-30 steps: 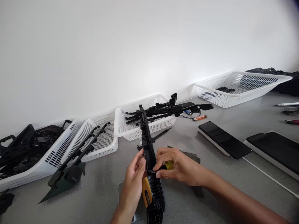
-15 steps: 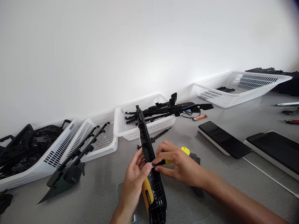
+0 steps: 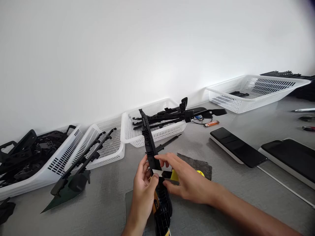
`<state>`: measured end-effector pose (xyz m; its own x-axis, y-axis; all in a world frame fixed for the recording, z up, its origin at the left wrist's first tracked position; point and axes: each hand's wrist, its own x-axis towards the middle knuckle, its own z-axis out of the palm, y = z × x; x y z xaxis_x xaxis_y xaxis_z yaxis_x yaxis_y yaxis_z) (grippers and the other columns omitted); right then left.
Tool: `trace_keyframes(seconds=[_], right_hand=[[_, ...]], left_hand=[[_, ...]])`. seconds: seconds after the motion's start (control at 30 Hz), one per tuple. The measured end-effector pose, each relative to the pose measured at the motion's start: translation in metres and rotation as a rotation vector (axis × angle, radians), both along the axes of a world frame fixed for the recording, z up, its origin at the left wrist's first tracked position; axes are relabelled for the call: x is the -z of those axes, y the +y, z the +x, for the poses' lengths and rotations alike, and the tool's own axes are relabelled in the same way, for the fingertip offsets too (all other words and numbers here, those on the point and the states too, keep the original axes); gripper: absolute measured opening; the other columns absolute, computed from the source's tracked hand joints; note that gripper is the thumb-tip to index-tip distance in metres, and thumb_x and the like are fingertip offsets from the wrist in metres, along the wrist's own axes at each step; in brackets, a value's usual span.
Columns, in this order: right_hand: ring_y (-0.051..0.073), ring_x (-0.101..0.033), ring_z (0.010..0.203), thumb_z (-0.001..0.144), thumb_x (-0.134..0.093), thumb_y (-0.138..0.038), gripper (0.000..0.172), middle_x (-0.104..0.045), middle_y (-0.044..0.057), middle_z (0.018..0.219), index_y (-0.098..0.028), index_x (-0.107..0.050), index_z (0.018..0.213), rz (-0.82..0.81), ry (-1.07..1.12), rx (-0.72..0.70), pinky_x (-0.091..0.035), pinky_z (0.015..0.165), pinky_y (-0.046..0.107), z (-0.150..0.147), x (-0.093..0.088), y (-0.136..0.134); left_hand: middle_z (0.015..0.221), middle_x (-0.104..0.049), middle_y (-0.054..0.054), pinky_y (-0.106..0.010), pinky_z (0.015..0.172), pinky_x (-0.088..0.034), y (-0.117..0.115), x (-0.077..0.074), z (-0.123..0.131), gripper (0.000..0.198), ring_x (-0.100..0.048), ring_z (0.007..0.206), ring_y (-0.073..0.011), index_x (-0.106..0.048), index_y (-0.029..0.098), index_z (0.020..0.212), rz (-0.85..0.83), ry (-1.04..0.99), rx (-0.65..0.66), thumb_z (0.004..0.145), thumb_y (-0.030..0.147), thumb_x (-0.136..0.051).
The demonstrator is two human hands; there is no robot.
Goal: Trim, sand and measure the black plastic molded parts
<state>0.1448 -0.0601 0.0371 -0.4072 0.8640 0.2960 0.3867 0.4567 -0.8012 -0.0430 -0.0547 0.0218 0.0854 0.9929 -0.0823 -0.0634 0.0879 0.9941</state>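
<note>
A long black plastic part (image 3: pixel 149 144) slants upright in front of me, its lower end near a yellow and black labelled object (image 3: pixel 156 204). My left hand (image 3: pixel 145 188) is closed around the part from the left, its thumb at a pale flat blade-like piece (image 3: pixel 157 172). From the right, my right hand (image 3: pixel 189 180) curls its fingers against the part and around a tool with a black and yellow handle (image 3: pixel 174 175). Much of the handle is hidden under that hand.
White baskets with black parts (image 3: pixel 137 142) stand along the wall, more at the left. Another white basket (image 3: pixel 237 108) sits back right. A black phone (image 3: pixel 236 146), an orange lighter (image 3: pixel 211 123) and a dark cloth (image 3: pixel 197 161) lie to the right.
The black part's top has tilted left. My right hand has shifted, its index finger now against the part, and more of the pale blade and the dark cloth shows.
</note>
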Motion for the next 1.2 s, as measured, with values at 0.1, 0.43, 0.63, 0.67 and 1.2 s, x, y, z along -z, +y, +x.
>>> trace_keyframes(seconds=[0.1, 0.43, 0.63, 0.67, 1.2], right_hand=[[0.024, -0.060, 0.121, 0.088, -0.072, -0.009, 0.082, -0.063, 0.007, 0.131, -0.029, -0.038, 0.160, -0.045, -0.040, 0.003, -0.050, 0.106, 0.042, 0.004, -0.002, 0.001], [0.020, -0.063, 0.081, 0.082, -0.085, -0.033, 0.044, -0.074, 0.003, 0.101, -0.023, -0.062, 0.118, -0.167, -0.299, 0.299, -0.038, 0.071, 0.029, 0.023, -0.005, 0.015], [0.013, -0.046, 0.061, 0.093, -0.076, -0.054, 0.035, -0.061, -0.004, 0.070, -0.022, -0.065, 0.085, -0.141, -0.184, 0.283, -0.027, 0.060, 0.027, 0.026, -0.008, 0.016], [0.012, -0.043, 0.059, 0.095, -0.073, -0.059, 0.040, -0.056, -0.005, 0.066, -0.021, -0.064, 0.082, -0.156, -0.156, 0.250, -0.025, 0.058, 0.028, 0.027, -0.008, 0.016], [0.013, -0.039, 0.059, 0.095, -0.062, -0.072, 0.059, -0.049, -0.003, 0.060, -0.021, -0.056, 0.065, -0.243, -0.175, 0.357, -0.025, 0.057, 0.030, 0.030, -0.007, 0.021]], left_hand=[[0.153, -0.067, -0.014, -0.038, 0.114, -0.056, 0.002, 0.000, -0.002, 0.076, -0.063, 0.143, -0.0311, -0.053, 0.025, 0.152, 0.009, 0.000, -0.063, 0.085, 0.042, -0.083], [0.145, -0.070, -0.012, -0.031, 0.074, -0.067, 0.005, -0.007, -0.004, 0.075, -0.076, 0.109, -0.0269, -0.058, 0.029, 0.152, -0.017, -0.061, -0.211, 0.083, 0.043, -0.085], [0.145, -0.071, -0.010, -0.032, 0.075, -0.066, 0.006, -0.008, -0.005, 0.081, -0.078, 0.100, -0.0240, -0.061, 0.030, 0.150, -0.075, -0.163, -0.244, 0.080, 0.056, -0.090], [0.145, -0.072, -0.010, -0.034, 0.079, -0.066, 0.006, -0.008, -0.005, 0.080, -0.078, 0.106, -0.0261, -0.062, 0.030, 0.150, -0.090, -0.180, -0.245, 0.080, 0.059, -0.089], [0.128, -0.081, -0.012, -0.033, 0.082, -0.062, 0.003, -0.013, -0.006, 0.071, -0.079, 0.108, -0.0288, -0.060, 0.021, 0.155, -0.202, -0.241, -0.101, 0.092, 0.049, -0.074]])
